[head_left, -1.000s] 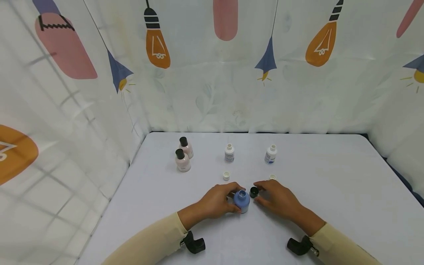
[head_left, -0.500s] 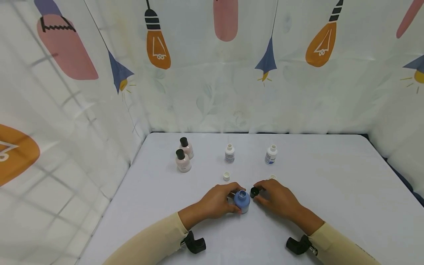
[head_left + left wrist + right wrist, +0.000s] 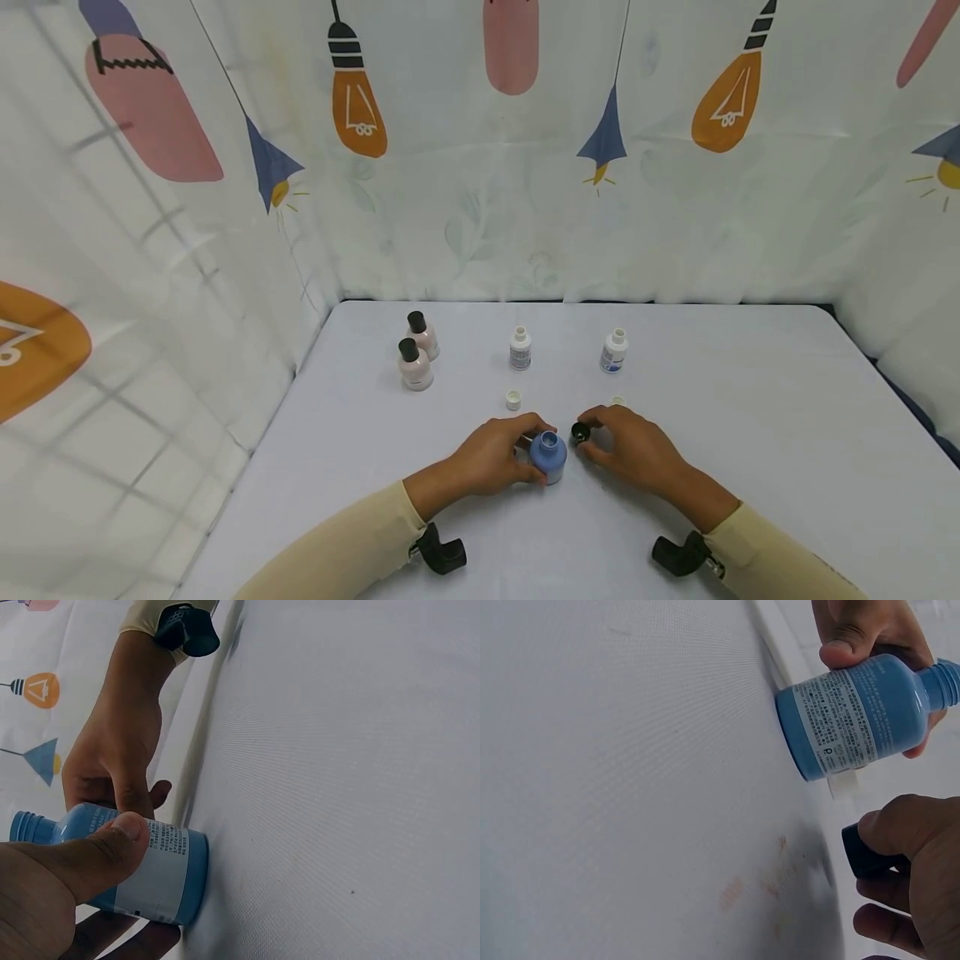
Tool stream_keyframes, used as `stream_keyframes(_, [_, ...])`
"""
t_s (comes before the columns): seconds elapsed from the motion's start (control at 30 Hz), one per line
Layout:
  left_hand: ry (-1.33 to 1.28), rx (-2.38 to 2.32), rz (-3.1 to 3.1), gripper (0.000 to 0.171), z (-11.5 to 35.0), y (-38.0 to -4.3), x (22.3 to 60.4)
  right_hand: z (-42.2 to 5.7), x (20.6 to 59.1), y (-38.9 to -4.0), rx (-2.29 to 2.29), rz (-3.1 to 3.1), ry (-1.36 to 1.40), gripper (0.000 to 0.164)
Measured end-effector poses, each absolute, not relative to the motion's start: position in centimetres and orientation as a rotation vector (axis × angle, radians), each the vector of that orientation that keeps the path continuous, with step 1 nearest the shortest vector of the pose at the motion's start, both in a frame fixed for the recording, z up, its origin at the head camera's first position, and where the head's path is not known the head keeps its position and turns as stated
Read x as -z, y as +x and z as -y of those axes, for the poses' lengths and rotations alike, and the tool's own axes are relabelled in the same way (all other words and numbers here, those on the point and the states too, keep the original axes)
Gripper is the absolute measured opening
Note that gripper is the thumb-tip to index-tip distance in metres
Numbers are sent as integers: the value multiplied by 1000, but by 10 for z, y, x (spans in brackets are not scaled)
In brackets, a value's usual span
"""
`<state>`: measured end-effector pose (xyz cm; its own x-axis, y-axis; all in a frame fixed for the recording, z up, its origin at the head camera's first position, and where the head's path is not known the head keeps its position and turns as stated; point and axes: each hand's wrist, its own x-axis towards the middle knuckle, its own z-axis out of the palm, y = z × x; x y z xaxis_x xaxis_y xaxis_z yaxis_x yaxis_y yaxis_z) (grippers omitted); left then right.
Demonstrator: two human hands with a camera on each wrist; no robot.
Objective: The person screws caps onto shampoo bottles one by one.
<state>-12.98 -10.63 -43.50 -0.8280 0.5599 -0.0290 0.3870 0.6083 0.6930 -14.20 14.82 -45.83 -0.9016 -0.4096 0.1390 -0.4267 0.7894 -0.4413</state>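
Observation:
In the head view my left hand [image 3: 495, 454] grips a blue bottle [image 3: 548, 460] with a white label, upright on the table, its threaded neck bare. The left wrist view has my thumb across the label of this bottle [image 3: 161, 862]. Just right of it my right hand [image 3: 633, 446] pinches a black screw cap [image 3: 581, 432], its hollow side facing up. In the right wrist view the thumb lies on the side of the cap [image 3: 862, 855], low over the table and apart from the bottle.
Two open white bottles, one [image 3: 520, 348] straight ahead and one [image 3: 613, 350] farther right, stand behind my hands. Nearer lie a white cap [image 3: 513, 400] and another [image 3: 617, 401] partly hidden by my right hand. Two pink bottles [image 3: 415, 367] with black caps stand at the left.
My right hand has shifted slightly right with the black cap, widening the gap to the blue bottle. The left hand and bottle stay in place.

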Motion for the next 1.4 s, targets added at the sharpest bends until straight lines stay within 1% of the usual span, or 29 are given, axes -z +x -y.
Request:
stream_keyframes(0.43, [790,-1030,-2604,60,107,-129,434,-157,449,-140,-793,2913,699,34])
stream_keyframes(0.63, [779,-1015,-2608,62,107,-129,435,-159,443,-136,-791,2912,670,36])
stream_keyframes(1.4, [768,-1039,-2593,59,107,-130,437,-169,435,-123,-842,2746,817,42])
